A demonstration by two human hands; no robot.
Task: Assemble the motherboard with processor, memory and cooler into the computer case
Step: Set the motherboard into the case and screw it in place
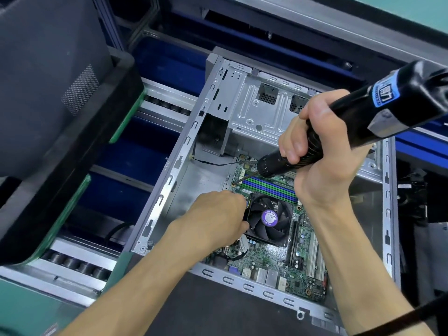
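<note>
Lying inside the open case, the motherboard is already seated, with the cooler fitted and the memory slots beside it; the processor is hidden under the cooler. An electric screwdriver is gripped by the right hand, fingers wrapped tight round its barrel, and its bit is set at a mounting hole at the board's far left corner. The cooler's edge is held by the left hand, fingers curled on it. Fastening appears under way; screws at other holes cannot be confirmed.
</note>
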